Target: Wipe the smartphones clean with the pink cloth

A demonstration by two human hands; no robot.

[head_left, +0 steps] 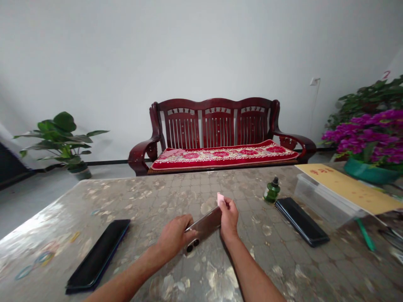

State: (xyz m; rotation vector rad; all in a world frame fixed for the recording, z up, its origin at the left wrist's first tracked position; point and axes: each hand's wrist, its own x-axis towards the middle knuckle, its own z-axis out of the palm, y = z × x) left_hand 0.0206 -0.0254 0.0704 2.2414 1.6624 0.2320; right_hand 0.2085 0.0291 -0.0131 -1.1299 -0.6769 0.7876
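Note:
A brown smartphone (206, 227) is held tilted above the patterned tabletop, its camera lenses at the lower left. My left hand (176, 234) grips the phone's left end, with fingers closed round it. At the other end, my right hand (229, 218) pinches a small pink piece (220, 199), paper or cloth, against the phone's upper right edge. I cannot make out whether the right fingers also grip the phone itself.
A black wallet-like case (99, 253) lies left, near coloured rubber bands (42, 258). To the right are another dark case (301, 221), a green bottle (272, 191), a clear plastic box (327, 200), a green-handled tool (365, 235) and a flower pot (371, 171). A wooden bench (217, 121) stands beyond.

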